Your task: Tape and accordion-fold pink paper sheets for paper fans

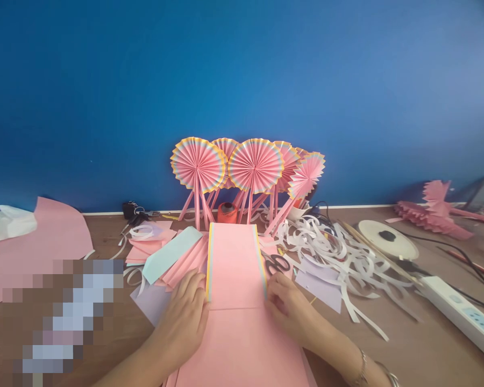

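A pink paper strip (236,263) with yellow and light blue bands along its long edges lies over larger pink sheets (246,349) in front of me. My left hand (187,309) closes on the strip's left edge, its fingers pressed together and thumb toward the paper. On the opposite edge, my right hand (288,306) has its fingers curled in against the paper; the fingertips are partly hidden. Black-handled scissors (277,263) lie just beyond my right hand. A pale blue paper piece (171,252) and folded pink paper (187,260) rest beyond my left hand.
Round pleated fans (197,164) on pink sticks stand against the blue wall (242,70). An orange spool (227,213) stands among them. White paper strips (326,242) lie tangled at right, near a round pale lid-like object (387,239) and a power strip (463,312). Part of the left is pixelated.
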`<action>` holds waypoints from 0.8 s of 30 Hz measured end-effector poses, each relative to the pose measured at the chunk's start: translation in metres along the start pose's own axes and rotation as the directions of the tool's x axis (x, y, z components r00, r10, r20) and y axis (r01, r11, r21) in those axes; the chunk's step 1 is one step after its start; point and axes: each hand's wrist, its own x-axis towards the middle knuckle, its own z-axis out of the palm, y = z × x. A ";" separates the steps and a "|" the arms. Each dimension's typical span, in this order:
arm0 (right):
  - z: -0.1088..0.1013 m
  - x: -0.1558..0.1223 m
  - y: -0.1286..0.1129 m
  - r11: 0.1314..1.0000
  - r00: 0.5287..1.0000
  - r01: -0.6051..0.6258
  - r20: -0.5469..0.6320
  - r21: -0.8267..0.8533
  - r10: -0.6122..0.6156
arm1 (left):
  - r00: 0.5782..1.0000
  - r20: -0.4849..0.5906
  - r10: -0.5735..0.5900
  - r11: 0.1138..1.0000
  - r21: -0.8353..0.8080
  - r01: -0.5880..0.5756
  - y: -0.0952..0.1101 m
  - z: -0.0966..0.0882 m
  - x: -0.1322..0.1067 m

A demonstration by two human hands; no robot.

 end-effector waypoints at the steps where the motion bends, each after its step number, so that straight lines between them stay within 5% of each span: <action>1: 0.000 0.000 0.000 1.000 1.000 0.005 -0.004 -0.003 -0.006 | 1.000 -0.010 0.000 1.000 0.007 0.000 0.000 0.001 0.000; 11: 0.005 -0.003 0.001 0.974 0.983 0.114 -0.120 -0.195 -0.139 | 0.997 -0.075 0.035 0.981 0.192 -0.020 0.011 -0.003 -0.001; 17: 0.010 -0.007 -0.005 0.732 0.861 0.434 0.002 -0.525 -0.509 | 0.959 0.097 0.266 0.920 0.270 -0.283 0.018 -0.011 0.003; 24: 0.013 -0.005 -0.006 0.696 0.849 0.453 0.031 -0.557 -0.528 | 0.935 0.237 0.266 0.901 0.285 -0.328 0.025 0.001 0.005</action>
